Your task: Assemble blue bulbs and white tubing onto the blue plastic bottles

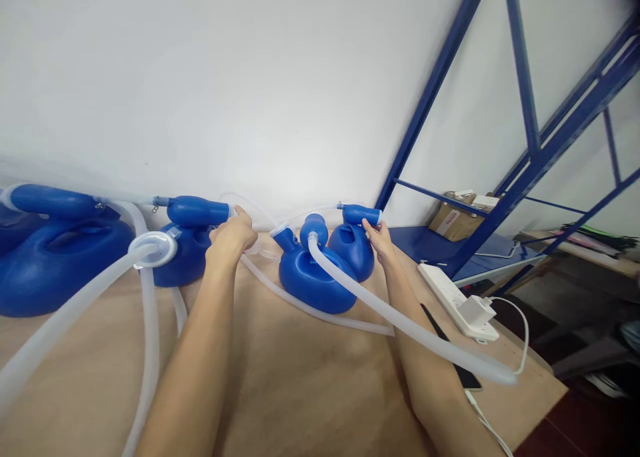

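Note:
My left hand (pixel 233 233) is closed about the white-rimmed end of a blue urinal funnel (pixel 197 211), which lies over a blue urinal bottle (pixel 183 260). Farther right, the fingers of my right hand (pixel 379 239) grip the end of another blue funnel (pixel 359 214) above a second blue bottle (pixel 353 252). Between the hands a third blue bottle (pixel 315 284) stands with its neck tilted left, and a round blue funnel with a translucent corrugated hose (pixel 370 300) rests on it. The hose passes in front of my right forearm. My left fingertips are partly hidden.
At the left, a larger-looking blue bottle (pixel 65 264) stands beside a white cap (pixel 153 249) with hoses. A white power strip (pixel 456 300) and a dark phone (pixel 465 374) lie on the brown tabletop (pixel 310 390). A blue metal rack (pixel 435 90) rises at the right, holding a cardboard box (pixel 455 220).

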Action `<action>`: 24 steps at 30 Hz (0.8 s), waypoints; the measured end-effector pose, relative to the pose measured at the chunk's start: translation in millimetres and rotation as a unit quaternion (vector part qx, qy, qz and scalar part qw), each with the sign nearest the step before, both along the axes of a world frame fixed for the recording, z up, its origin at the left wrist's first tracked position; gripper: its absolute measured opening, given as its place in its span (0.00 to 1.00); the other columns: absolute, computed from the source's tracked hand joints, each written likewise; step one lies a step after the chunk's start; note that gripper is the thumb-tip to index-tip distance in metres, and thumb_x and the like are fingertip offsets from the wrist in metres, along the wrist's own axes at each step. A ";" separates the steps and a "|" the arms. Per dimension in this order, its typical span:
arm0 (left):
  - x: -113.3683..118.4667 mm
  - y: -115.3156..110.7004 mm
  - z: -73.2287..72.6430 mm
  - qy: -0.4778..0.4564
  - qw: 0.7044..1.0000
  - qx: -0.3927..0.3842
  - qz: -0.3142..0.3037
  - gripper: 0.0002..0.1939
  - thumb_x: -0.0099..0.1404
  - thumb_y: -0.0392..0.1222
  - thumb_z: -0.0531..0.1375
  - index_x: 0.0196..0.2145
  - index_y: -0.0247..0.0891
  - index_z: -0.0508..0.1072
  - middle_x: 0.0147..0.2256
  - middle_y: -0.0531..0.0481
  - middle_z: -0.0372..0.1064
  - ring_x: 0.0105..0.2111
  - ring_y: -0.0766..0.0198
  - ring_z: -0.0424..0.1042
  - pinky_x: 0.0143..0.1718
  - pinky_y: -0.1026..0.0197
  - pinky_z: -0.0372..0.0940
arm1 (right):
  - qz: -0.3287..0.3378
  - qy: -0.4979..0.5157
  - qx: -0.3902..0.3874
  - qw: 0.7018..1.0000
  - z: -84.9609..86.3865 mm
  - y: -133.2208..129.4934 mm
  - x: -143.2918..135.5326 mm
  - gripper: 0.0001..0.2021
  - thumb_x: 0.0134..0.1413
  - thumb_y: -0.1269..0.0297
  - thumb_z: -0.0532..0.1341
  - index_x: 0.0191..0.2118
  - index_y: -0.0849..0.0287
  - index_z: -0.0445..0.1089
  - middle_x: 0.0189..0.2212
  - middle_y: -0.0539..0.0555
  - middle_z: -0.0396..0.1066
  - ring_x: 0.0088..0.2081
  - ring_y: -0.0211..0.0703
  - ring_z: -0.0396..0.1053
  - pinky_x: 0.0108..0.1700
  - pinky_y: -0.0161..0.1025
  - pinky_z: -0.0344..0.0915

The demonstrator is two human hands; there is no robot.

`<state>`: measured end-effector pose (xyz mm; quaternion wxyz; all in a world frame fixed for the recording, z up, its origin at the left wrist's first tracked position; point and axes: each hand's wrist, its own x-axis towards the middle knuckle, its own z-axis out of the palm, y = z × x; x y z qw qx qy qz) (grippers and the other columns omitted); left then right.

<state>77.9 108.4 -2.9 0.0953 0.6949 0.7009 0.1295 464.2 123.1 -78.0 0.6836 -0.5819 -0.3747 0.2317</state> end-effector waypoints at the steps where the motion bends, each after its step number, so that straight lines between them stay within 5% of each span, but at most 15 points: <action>1: 1.9 -2.9 3.3 -0.002 1.000 -0.004 0.009 0.52 0.57 0.36 0.60 0.76 0.27 0.44 0.61 0.19 0.68 0.58 0.31 0.73 0.51 0.38 0.70 | 0.002 0.006 0.010 1.000 -1.1 1.5 -3.5 0.19 0.45 0.57 0.77 0.37 0.57 0.70 0.32 0.49 0.75 0.36 0.41 0.73 0.36 0.33 0.71; 11: 21.2 -17.8 14.8 -0.041 0.996 0.051 -0.062 0.36 0.70 0.40 0.51 0.74 0.45 0.55 0.64 0.37 0.69 0.62 0.42 0.70 0.58 0.45 0.68 | -0.057 0.164 0.056 0.983 3.2 6.9 6.7 0.26 0.50 0.44 0.73 0.37 0.51 0.56 0.30 0.43 0.71 0.28 0.34 0.72 0.28 0.30 0.70; 16: 37.5 -16.6 8.3 -0.059 0.988 0.040 -0.134 0.34 0.69 0.37 0.52 0.72 0.43 0.60 0.65 0.41 0.69 0.61 0.51 0.72 0.56 0.56 0.69 | -0.076 0.182 0.042 0.979 3.1 4.0 9.8 0.26 0.52 0.40 0.70 0.43 0.51 0.60 0.34 0.47 0.74 0.31 0.38 0.75 0.28 0.32 0.72; 24: 37.2 -11.2 2.0 -0.055 0.985 -0.004 -0.162 0.36 0.66 0.34 0.54 0.72 0.43 0.62 0.64 0.40 0.70 0.54 0.51 0.78 0.53 0.57 0.71 | -0.013 0.140 0.000 0.990 -1.5 4.9 6.5 0.22 0.59 0.39 0.66 0.46 0.52 0.69 0.34 0.50 0.76 0.35 0.41 0.77 0.31 0.33 0.72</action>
